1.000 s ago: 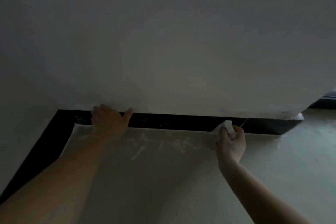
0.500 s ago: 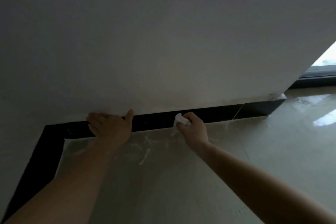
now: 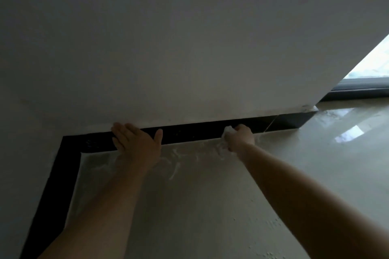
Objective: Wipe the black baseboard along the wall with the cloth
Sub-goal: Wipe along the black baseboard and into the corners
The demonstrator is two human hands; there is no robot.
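Observation:
A black baseboard (image 3: 189,133) runs along the foot of a white wall (image 3: 168,48) and turns a corner at the left, continuing toward me. My right hand (image 3: 240,137) grips a crumpled white cloth (image 3: 227,132) and holds it against the baseboard, right of the middle. My left hand (image 3: 136,143) lies flat with spread fingers over the baseboard and the wall's lower edge, near the corner.
The pale floor (image 3: 210,206) shows white smears just below the baseboard. At the right the wall ends at an outer corner (image 3: 307,109); beyond it is a dark window frame (image 3: 357,90) with bright light reflecting on the floor.
My right hand with the cloth slid left along the baseboard toward my left hand, then slightly right again. The left hand stayed in place. The view swung right.

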